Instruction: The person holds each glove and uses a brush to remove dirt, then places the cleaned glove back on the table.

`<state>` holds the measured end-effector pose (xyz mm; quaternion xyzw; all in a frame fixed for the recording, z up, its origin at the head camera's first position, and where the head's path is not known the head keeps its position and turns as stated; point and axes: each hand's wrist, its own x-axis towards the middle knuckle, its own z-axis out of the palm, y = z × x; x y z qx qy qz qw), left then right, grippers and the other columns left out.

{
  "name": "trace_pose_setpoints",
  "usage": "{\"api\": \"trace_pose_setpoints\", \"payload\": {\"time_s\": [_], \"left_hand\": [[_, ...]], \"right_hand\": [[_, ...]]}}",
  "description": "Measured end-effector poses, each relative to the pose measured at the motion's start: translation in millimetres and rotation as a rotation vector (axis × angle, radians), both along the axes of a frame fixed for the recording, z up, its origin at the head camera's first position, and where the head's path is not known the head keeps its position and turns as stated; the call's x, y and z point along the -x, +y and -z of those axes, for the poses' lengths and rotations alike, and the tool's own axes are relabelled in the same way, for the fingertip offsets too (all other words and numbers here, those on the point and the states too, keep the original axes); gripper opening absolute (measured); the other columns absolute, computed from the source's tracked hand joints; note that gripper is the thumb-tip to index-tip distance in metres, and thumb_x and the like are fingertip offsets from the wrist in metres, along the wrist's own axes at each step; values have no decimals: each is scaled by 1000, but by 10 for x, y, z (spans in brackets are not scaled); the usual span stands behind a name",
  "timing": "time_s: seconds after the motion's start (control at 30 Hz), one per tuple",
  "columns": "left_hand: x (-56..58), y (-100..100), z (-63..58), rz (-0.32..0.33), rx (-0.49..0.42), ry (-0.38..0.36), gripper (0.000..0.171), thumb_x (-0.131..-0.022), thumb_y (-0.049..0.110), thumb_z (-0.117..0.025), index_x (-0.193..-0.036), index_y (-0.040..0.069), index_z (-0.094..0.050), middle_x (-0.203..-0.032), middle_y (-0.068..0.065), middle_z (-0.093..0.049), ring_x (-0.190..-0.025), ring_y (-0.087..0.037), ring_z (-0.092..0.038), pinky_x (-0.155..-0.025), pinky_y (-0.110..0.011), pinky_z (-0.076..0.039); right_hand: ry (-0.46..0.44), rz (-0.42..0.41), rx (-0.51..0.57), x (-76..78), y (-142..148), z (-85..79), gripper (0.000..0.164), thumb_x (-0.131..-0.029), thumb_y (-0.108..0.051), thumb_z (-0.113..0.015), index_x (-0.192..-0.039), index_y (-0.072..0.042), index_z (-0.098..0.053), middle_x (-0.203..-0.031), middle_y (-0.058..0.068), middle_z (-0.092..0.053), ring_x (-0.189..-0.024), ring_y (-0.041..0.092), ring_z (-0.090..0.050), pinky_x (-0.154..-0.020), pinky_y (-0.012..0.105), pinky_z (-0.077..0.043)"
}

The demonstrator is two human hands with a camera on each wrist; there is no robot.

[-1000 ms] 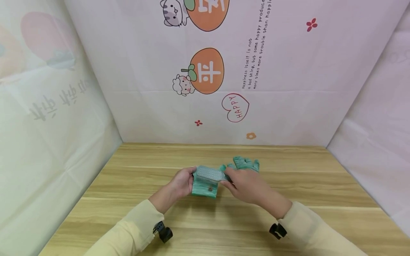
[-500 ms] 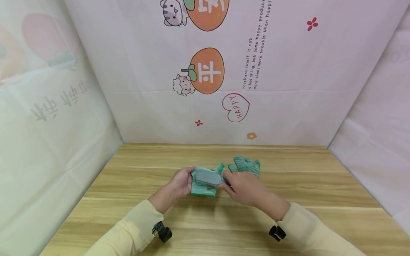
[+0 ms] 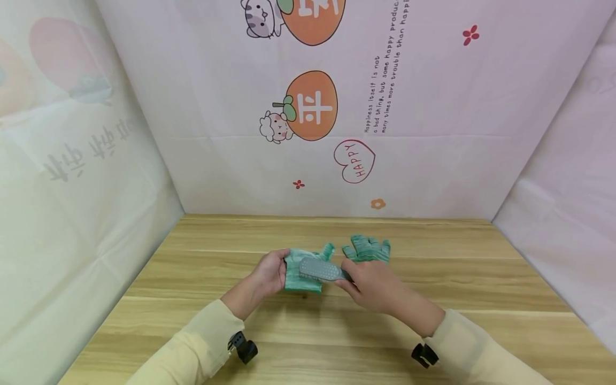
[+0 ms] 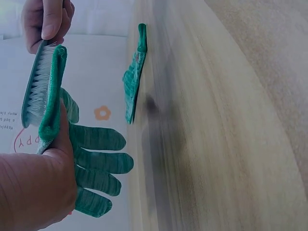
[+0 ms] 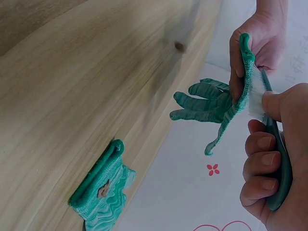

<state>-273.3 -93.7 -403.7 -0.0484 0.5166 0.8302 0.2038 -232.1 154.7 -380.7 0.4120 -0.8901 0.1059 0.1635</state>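
Observation:
My left hand point(image 3: 270, 271) grips a green streaked knit glove point(image 3: 292, 277) by its edge, above the table. In the left wrist view the glove's fingers point(image 4: 103, 162) hang loose beyond that hand. A grey-green scrubbing brush point(image 3: 316, 268) is in my right hand point(image 3: 372, 284), fingers curled round its handle point(image 5: 281, 178). Its white bristles point(image 4: 41, 84) press against the held glove. A second green glove point(image 3: 368, 250) lies on the table behind my right hand. The right wrist view shows a brown patch point(image 5: 103, 189) on it.
The wood-grain table point(image 3: 216, 331) is enclosed by printed white cloth at the back point(image 3: 216, 160) and sides. A small dark spot point(image 3: 305, 297) shows just below the held glove; whether it is a loose bit or a mark is unclear.
The brush has swept down over the held glove, and the glove has shifted slightly left. The brown bit seen earlier on the glove no longer shows there. A dark spot now appears below it.

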Motion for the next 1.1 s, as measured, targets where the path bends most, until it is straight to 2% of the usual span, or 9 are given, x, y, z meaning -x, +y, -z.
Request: {"api": "trace_pose_setpoints", "payload": {"time_s": [0.17,0.43,0.8,1.1], "left_hand": [[0,-11,-5,0,12,2,24,-107,19,-27,-105,1,-42,-89,-4,-58,-83,-11,-62,-77,-28,-53],[11,-43,-24,-7,16,-1,26,-106,19,-26,-104,1,-44,-89,-5,-61,-84,-12,-63,-77,-28,-53],[48,-59,-15,-32,30,14,29,-106,19,-27,-107,-2,-46,-94,-9,-65,-92,-18,-64,-91,-38,-50],[69,-92,-40,-58,46,13,28,-107,19,-28,-110,-3,-45,-100,-11,-63,-96,-18,-63,-92,-38,-50]], "right_hand": [[-35,27,-15,-5,25,-8,23,-97,-28,-62,-84,-13,-49,-58,-12,-33,-48,2,-31,-44,20,-27],[-40,35,-2,-3,83,-2,22,-95,-26,-64,-87,-12,-50,-59,-12,-34,-50,2,-31,-45,20,-28],[-6,55,-11,-1,158,-14,24,-94,-27,-67,-85,-13,-50,-58,-12,-33,-49,3,-31,-43,20,-27],[-68,115,-21,-20,247,-66,22,-97,-30,-62,-87,-14,-51,-61,-13,-38,-49,1,-34,-43,21,-29]]}}
